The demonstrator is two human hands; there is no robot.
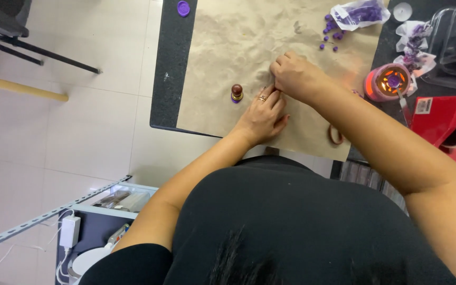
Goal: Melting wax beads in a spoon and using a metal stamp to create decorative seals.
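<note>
**Q:** What do the two hands show?

**A:** The left hand (262,113), a ring on one finger, lies flat with fingers spread on the brown paper sheet (228,47) that covers the dark worktop (170,63). The right hand (294,76) sits just above it, touching it, fingers curled down onto the paper; its grip is pressed together at the fingertips, but whatever it pinches is hidden beneath the hand, so I cannot tell what it holds.

**Q:** What lies nearest the hands?

**A:** A wax seal stamp (237,93) with a brown wooden knob stands upright on the paper just left of the left hand, on a purple spot. A small brown ring (336,134) lies on the paper near the front edge, partly under the right forearm.

**Q:** And further off?

**A:** Loose purple wax beads (331,32) are scattered at the far side of the paper beside a clear bag (359,13) holding more. A pink melting burner (389,82), lit from within, stands right of the paper with a purple-filled spoon (399,95) resting over it. A red tape dispenser (444,121) sits at the right edge. A round purple wax seal (183,8) lies on the worktop's far left corner.
</note>
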